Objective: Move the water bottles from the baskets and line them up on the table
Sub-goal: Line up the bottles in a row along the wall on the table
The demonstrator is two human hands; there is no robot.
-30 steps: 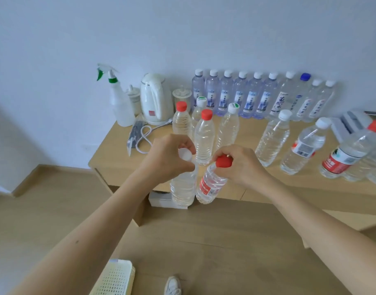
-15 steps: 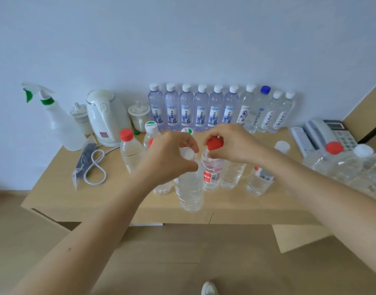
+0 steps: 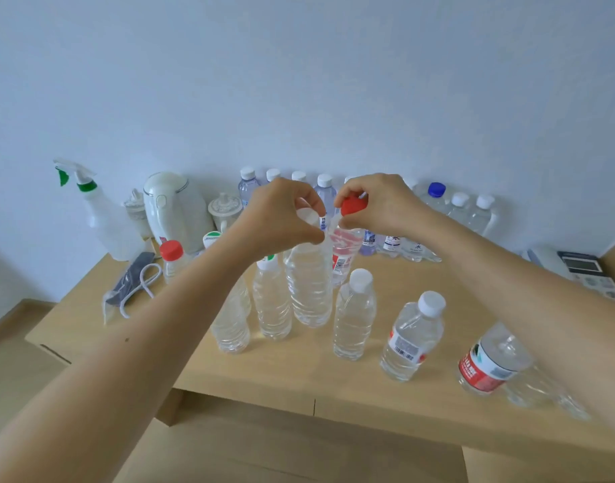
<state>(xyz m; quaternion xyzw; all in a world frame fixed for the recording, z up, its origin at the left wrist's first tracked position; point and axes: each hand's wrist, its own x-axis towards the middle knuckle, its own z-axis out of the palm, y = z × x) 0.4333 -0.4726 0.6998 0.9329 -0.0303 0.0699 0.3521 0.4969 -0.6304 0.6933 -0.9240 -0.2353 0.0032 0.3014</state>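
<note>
My left hand (image 3: pixel 278 217) pinches the white cap of a clear water bottle (image 3: pixel 307 287), holding it over the wooden table (image 3: pixel 299 371) among the middle row. My right hand (image 3: pixel 379 202) grips the red cap of a red-labelled bottle (image 3: pixel 344 259) just behind and to the right. Several clear bottles stand in a middle row, such as the white-capped bottle (image 3: pixel 354 315) and the labelled bottle (image 3: pixel 412 338). A back row of bottles (image 3: pixel 438 200) lines the wall, partly hidden by my hands. No basket is in view.
At the table's left stand a spray bottle (image 3: pixel 96 214), a white kettle (image 3: pixel 175 207), a ceramic jar (image 3: pixel 225 210) and a bagged cable (image 3: pixel 131 284). A telephone (image 3: pixel 578 270) sits at the far right. A red-labelled bottle (image 3: pixel 490 364) stands under my right forearm.
Both hands have carried their bottles up from below the table edge and forward over the table, into the middle row. The camera has moved closer to the table.
</note>
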